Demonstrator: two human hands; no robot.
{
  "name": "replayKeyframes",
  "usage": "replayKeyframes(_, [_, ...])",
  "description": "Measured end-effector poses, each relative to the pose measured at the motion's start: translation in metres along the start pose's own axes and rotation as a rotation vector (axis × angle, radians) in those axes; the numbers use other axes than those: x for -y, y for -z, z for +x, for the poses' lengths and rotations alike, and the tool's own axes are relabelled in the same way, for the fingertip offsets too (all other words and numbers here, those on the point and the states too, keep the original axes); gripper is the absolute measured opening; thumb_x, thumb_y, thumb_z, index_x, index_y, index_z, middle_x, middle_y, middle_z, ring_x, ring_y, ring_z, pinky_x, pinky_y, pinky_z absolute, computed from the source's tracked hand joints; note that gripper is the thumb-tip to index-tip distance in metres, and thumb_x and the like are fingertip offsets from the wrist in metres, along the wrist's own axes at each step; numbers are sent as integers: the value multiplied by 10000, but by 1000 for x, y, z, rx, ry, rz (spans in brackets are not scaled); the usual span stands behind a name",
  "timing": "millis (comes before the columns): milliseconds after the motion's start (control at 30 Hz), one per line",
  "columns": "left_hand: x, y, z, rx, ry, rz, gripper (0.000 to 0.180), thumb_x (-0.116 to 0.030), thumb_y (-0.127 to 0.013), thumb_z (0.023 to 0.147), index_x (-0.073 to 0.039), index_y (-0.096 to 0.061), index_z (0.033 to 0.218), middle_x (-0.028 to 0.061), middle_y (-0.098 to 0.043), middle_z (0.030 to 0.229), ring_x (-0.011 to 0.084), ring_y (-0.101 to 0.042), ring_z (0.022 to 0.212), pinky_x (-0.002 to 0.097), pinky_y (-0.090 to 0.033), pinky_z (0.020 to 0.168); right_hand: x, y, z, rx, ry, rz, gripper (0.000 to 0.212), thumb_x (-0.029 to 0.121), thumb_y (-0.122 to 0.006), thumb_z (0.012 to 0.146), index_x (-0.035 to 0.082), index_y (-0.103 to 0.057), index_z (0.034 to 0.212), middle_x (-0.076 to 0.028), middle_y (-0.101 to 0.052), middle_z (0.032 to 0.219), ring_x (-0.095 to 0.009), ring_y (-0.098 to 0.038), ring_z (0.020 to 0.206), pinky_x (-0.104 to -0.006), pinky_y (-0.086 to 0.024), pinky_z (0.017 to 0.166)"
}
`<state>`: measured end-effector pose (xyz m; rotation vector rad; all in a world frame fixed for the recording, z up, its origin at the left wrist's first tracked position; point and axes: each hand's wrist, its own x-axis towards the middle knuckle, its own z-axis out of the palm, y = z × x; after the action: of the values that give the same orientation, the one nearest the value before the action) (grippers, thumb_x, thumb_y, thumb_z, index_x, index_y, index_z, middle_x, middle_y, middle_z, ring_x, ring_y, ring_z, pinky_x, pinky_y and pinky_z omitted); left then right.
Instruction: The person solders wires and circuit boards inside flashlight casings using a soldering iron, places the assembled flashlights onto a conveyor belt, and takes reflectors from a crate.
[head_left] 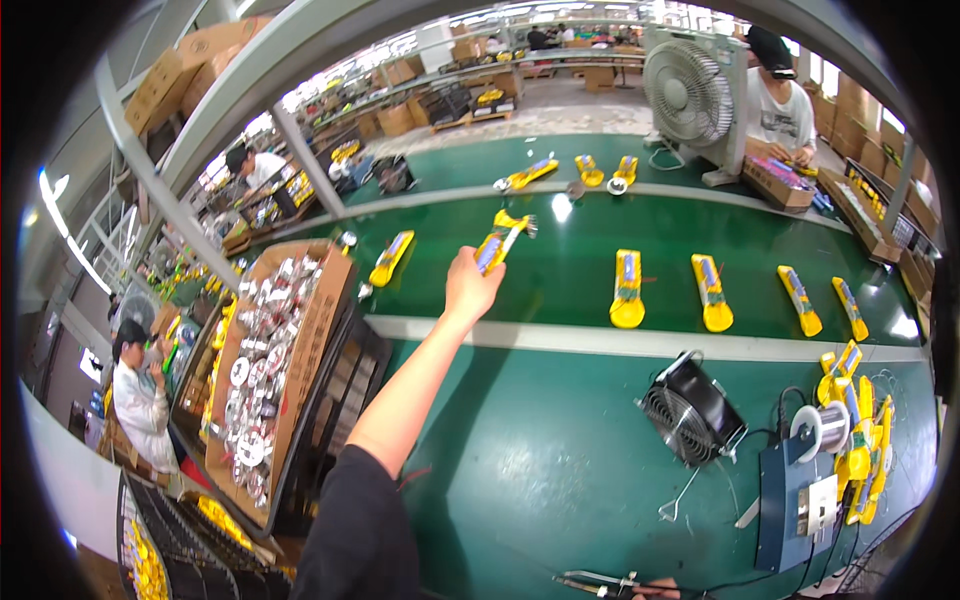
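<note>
My left hand (473, 285) reaches out over the green conveyor belt (560, 270), closed around the handle of a yellow lamp housing (505, 240). A blue cell sits in that handle and a shiny piece shows at its far end. At the lower edge my right hand (656, 589) is only partly in the picture. It grips a soldering iron (600, 581) with thin metal parts pointing left. On the belt left of my left hand lies another yellow housing (392, 258). Several more lie to the right, including a round-ended one (627, 290).
A carton of shiny metal reflectors (262, 370) stands left of my arm. On the bench are a small black fan (690, 410), a blue soldering unit (790, 500) with a wire reel (822, 430), and heaped yellow housings (865, 440). A large fan (690, 92) and a co-worker (785, 110) are beyond.
</note>
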<state>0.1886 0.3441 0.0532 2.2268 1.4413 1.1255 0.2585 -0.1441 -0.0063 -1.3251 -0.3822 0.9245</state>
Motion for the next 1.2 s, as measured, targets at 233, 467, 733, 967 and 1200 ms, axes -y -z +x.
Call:
replayKeyframes(233, [60,-68,18,5,154,192,394,-254,-639,689,11,-454,914,184,-526,889,351,-503,852,407,-416,734,-2,-4,1,-153,79,71,178,136,-557,787,5,-484,884,-51,-535,666,-102,-487,566,-224,-400,506])
replayKeyframes(467, [11,-58,0,-267,-162,313,434,-270,-611,707,-5,-465,1018,146,-518,972,292,-471,944,368,-373,813,3,-11,5,-191,139,131,123,88,-561,786,-10,-502,831,-40,-525,620,-90,-472,523,-209,-377,476])
replayKeyframes(733, [-83,-107,-30,601,-18,-50,431,-394,-563,743,11,-544,888,145,-608,784,268,-593,738,339,-463,660,5,-9,5,-152,40,100,175,114,-565,778,22,-464,888,-25,-480,610,-86,-412,488,-217,-355,455])
replayKeyframes(967, [-73,-101,-56,326,-177,-2,161,-129,-517,721,21,-561,683,205,-575,702,362,-564,682,427,-452,632,-4,-14,-2,-239,21,210,258,23,-511,789,24,-417,1029,-77,-492,814,-112,-422,577,-233,-381,514])
replayKeyframes(1200, [-44,33,-172,362,-181,-85,124,-113,-538,751,9,-558,735,195,-561,673,358,-551,634,409,-436,578,-26,3,12,-107,241,195,231,-36,-527,767,8,-436,974,-85,-516,767,-107,-458,533,-209,-389,473])
